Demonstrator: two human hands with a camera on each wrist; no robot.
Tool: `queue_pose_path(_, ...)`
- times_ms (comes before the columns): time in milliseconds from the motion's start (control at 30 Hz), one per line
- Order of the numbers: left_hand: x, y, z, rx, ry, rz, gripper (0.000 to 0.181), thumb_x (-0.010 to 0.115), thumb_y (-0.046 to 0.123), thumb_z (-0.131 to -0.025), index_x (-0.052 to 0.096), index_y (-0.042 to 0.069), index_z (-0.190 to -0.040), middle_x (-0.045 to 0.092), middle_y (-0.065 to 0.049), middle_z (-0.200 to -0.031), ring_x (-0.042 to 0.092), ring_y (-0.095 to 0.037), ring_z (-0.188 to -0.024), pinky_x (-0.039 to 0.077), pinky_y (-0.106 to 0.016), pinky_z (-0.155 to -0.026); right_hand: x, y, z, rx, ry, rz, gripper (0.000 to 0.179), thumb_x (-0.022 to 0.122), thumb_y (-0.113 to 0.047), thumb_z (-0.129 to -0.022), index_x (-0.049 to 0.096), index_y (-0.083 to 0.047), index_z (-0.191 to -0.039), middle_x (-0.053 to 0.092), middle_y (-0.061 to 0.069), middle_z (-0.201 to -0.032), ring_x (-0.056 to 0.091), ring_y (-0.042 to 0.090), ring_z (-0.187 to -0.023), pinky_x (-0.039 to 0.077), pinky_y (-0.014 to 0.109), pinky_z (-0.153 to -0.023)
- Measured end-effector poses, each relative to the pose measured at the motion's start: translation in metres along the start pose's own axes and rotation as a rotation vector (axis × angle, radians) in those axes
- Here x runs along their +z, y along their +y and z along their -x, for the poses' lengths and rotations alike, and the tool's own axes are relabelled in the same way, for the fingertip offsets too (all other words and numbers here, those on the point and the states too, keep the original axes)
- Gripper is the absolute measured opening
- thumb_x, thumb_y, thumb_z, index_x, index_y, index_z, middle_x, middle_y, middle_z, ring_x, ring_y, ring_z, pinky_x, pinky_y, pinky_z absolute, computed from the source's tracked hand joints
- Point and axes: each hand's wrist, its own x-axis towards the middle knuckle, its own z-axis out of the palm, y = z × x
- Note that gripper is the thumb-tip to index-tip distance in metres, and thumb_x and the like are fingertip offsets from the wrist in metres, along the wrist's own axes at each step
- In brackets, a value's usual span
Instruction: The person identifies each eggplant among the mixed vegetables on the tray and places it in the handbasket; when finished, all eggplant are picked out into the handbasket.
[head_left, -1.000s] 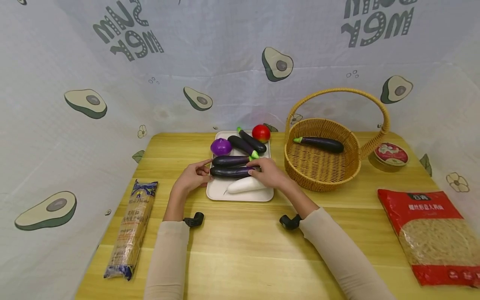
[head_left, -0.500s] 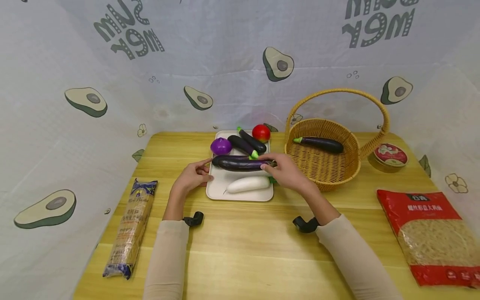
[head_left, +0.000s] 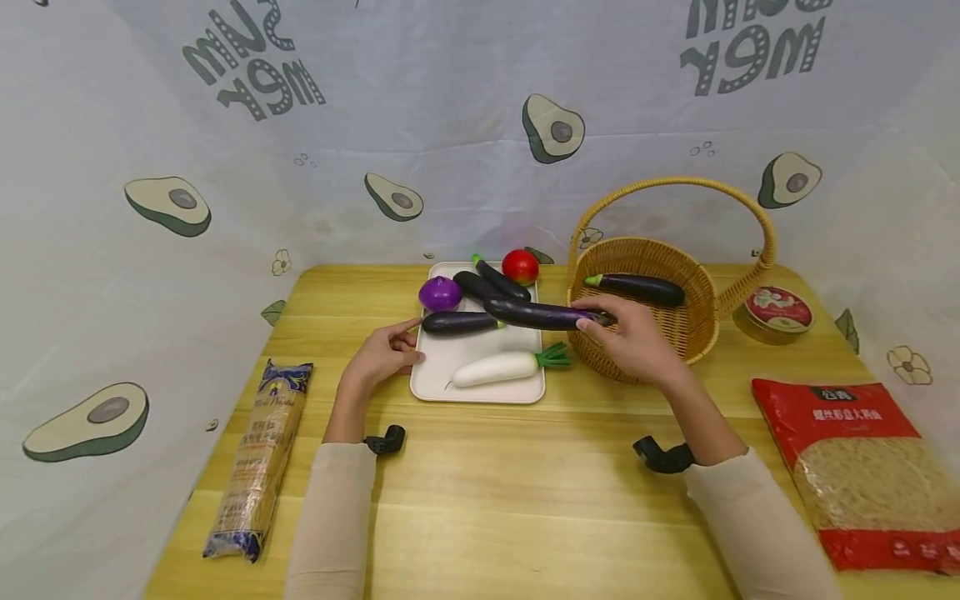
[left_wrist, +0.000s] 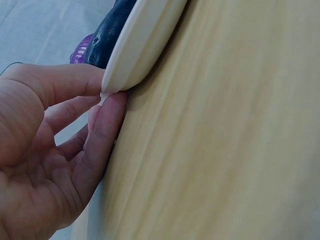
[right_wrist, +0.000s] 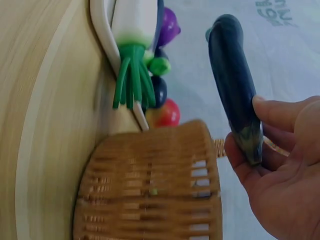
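Observation:
My right hand (head_left: 630,333) pinches a long dark purple eggplant (head_left: 536,315) by its stem end. The eggplant is raised, its tip over the white tray (head_left: 442,387) and its stem end by the basket's near left rim. My left hand (head_left: 382,354) holds the tray's left edge; in the left wrist view its thumb (left_wrist: 107,125) and index finger meet the rim. On the tray lie a white radish (head_left: 495,369) with green leaves, another eggplant (head_left: 457,323), two smaller dark eggplants (head_left: 502,281) behind, a purple onion (head_left: 440,293) and a red tomato (head_left: 521,266).
A wicker basket (head_left: 637,371) with a tall arched handle stands right of the tray, one eggplant (head_left: 637,288) inside. Beside it is a round red-lidded tin (head_left: 778,312). A red pasta bag (head_left: 862,467) lies at right, a spaghetti pack (head_left: 258,462) at left.
My right hand has lifted the eggplant off the tray and carried it rightward to the basket's edge, uncovering the radish's leaves. The left hand stays at the tray's edge.

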Motion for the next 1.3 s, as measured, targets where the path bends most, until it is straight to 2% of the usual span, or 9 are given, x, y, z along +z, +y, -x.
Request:
queue_pose_path(167,0.0,0.0,0.0,-0.006,-0.003,-0.006,0.075,0.077,0.006,-0.09,0.048,0.025,-0.156,0.054,-0.011,-0.113,0.053,-0.021,-0.094,0.06,-0.03,-0.073,-0.016,0.012,0.013,0.062,0.021,0.02,0.036,0.061,-0.028,-0.105,0.065,-0.012,-0.138,0.065,0.019,-0.128,0.035,0.013,-0.044,0.036,0.028,-0.044)
queue_pose_path(267,0.0,-0.001,-0.001,-0.006,-0.002,-0.005,0.075,0.077,0.005,-0.09,0.048,0.025,-0.156,0.054,-0.01,-0.113,0.052,-0.021,-0.094,0.059,-0.03,-0.072,-0.026,0.019,0.02,0.068,0.062,0.062,0.037,0.061,-0.03,-0.105,0.065,-0.013,-0.138,0.071,0.019,-0.109,0.028,0.012,-0.042,0.032,0.028,-0.043)
queue_pose_path(333,0.0,-0.001,-0.001,-0.006,-0.005,-0.007,0.075,0.077,0.004,-0.09,0.047,0.025,-0.156,0.053,-0.01,-0.113,0.052,-0.021,-0.094,0.059,-0.029,-0.072,-0.033,0.023,0.024,0.068,0.091,0.085,0.037,0.062,-0.029,-0.105,0.065,-0.012,-0.138,0.07,0.016,-0.086,0.026,0.011,-0.043,0.03,0.028,-0.043)
queue_pose_path(433,-0.001,-0.001,-0.002,-0.01,-0.009,-0.001,0.076,0.077,0.003,-0.09,0.047,0.025,-0.156,0.053,-0.01,-0.113,0.051,-0.021,-0.094,0.059,-0.03,-0.072,-0.042,0.032,0.029,0.067,0.111,0.099,0.038,0.061,-0.028,-0.105,0.064,-0.01,-0.138,0.049,0.004,-0.058,0.023,0.01,-0.041,0.028,0.028,-0.041)
queue_pose_path(533,-0.001,0.0,-0.001,-0.013,-0.011,0.008,0.076,0.076,0.002,-0.09,0.047,0.025,-0.156,0.052,-0.01,-0.112,0.05,-0.02,-0.093,0.059,-0.029,-0.072,-0.051,0.041,0.033,0.078,0.124,0.094,0.039,0.06,-0.028,-0.106,0.063,-0.009,-0.14,0.028,-0.003,-0.052,0.023,0.01,-0.039,0.028,0.029,-0.038)
queue_pose_path(867,0.0,0.001,-0.001,-0.016,-0.022,0.026,0.078,0.077,0.003,-0.09,0.045,0.026,-0.157,0.052,-0.011,-0.115,0.049,-0.018,-0.092,0.059,-0.028,-0.072,-0.064,0.063,0.032,0.161,0.159,0.181,0.041,0.057,-0.03,-0.107,0.061,-0.006,-0.141,0.034,0.0,-0.056,0.031,0.014,-0.043,0.032,0.03,-0.043)
queue_pose_path(1067,-0.001,0.001,-0.001,-0.022,-0.015,0.011,0.076,0.078,0.005,-0.091,0.046,0.027,-0.156,0.053,-0.011,-0.114,0.051,-0.019,-0.093,0.059,-0.029,-0.072,-0.061,0.071,0.026,0.156,0.149,0.199,0.041,0.055,-0.027,-0.108,0.059,-0.001,-0.14,0.042,0.005,-0.063,0.034,0.015,-0.047,0.032,0.03,-0.046)
queue_pose_path(1167,-0.001,0.0,-0.002,-0.022,-0.011,0.01,0.075,0.078,0.005,-0.09,0.048,0.027,-0.156,0.054,-0.01,-0.113,0.052,-0.02,-0.093,0.059,-0.029,-0.072,-0.06,0.076,0.022,0.172,0.135,0.207,0.041,0.055,-0.026,-0.108,0.059,-0.001,-0.14,0.053,0.013,-0.075,0.037,0.016,-0.05,0.033,0.031,-0.048)
queue_pose_path(1300,-0.001,-0.001,-0.002,-0.019,-0.007,0.011,0.075,0.078,0.004,-0.09,0.049,0.026,-0.155,0.054,-0.01,-0.112,0.052,-0.02,-0.093,0.06,-0.03,-0.072,-0.058,0.08,0.014,0.177,0.101,0.229,0.041,0.054,-0.025,-0.108,0.059,0.002,-0.139,0.062,0.026,-0.111,0.044,0.023,-0.062,0.036,0.035,-0.057)
